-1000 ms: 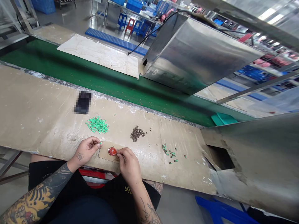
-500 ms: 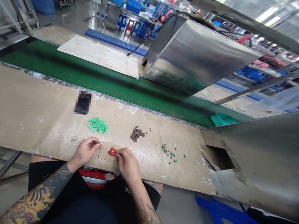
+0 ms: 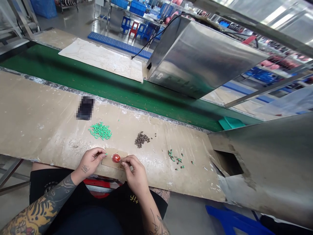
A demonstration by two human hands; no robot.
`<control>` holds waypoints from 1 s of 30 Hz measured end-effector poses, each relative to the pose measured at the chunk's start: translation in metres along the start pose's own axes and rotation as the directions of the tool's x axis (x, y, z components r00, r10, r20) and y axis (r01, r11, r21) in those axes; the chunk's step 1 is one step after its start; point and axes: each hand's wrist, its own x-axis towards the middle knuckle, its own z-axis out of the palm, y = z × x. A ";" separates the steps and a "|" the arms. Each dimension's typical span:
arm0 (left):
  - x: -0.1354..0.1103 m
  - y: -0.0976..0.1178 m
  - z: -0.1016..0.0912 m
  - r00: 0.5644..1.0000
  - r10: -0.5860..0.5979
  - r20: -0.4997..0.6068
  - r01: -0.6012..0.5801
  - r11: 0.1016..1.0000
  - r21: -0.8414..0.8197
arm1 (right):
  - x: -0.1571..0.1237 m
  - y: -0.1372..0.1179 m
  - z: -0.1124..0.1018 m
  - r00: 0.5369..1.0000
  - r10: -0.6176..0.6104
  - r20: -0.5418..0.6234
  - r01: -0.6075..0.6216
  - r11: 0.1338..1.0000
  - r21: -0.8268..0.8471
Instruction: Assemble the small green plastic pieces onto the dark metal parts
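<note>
My left hand (image 3: 91, 160) pinches a small green piece (image 3: 106, 154) between thumb and forefinger, just left of a small round red dish (image 3: 116, 158). The dish holds something glossy and red and sits on a cardboard piece (image 3: 107, 161). My right hand (image 3: 135, 169) is closed in a pinch at the dish's right side; a tiny dark bit shows at its fingertips, too small to name. Beyond my hands lie a pile of small green pieces (image 3: 100, 131) and a pile of small dark brown pieces (image 3: 141, 139). Green-and-brown pieces (image 3: 179, 160) are scattered to the right.
A blurred dark object (image 3: 85, 108) lies at the back left of the worktable (image 3: 49, 114). Behind runs a green conveyor belt (image 3: 110, 84) with a metal housing (image 3: 195, 58) over it. An angled metal panel with an opening (image 3: 228, 162) stands at the right.
My left hand has brought the green piece slightly closer to the red dish. My right fingertips have drawn back a little from the dish's edge. The whole view has shifted slightly.
</note>
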 end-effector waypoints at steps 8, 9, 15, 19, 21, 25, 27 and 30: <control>0.000 -0.001 -0.004 1.000 0.019 -0.018 -0.019 1.000 0.012 | 0.002 0.006 0.004 0.992 -0.097 0.080 0.114 0.964 -0.241; 0.000 -0.001 -0.004 1.000 0.020 -0.021 -0.020 1.000 0.013 | 0.002 0.006 0.005 0.991 -0.103 0.086 0.123 0.955 -0.270; -0.001 0.000 -0.004 0.999 0.026 -0.030 -0.026 1.000 0.005 | 0.001 0.002 0.003 0.983 -0.144 0.114 0.180 0.873 -0.453; -0.001 -0.001 -0.004 0.999 0.030 -0.025 -0.030 1.000 0.006 | 0.001 0.001 0.005 0.980 -0.161 0.113 0.196 0.848 -0.492; -0.001 -0.002 -0.004 0.999 0.033 -0.022 -0.032 0.999 0.008 | 0.001 0.000 0.006 0.980 -0.163 0.111 0.197 0.846 -0.495; -0.001 -0.002 -0.004 0.999 0.033 -0.015 -0.033 0.999 0.012 | 0.001 0.000 0.007 0.979 -0.162 0.123 0.201 0.847 -0.492; -0.001 -0.001 -0.004 0.999 0.033 -0.013 -0.033 0.999 0.014 | 0.001 0.000 0.008 0.979 -0.159 0.127 0.202 0.844 -0.496; -0.001 0.000 -0.004 0.999 0.032 -0.008 -0.032 0.999 0.016 | 0.001 0.000 0.008 0.978 -0.162 0.130 0.206 0.836 -0.508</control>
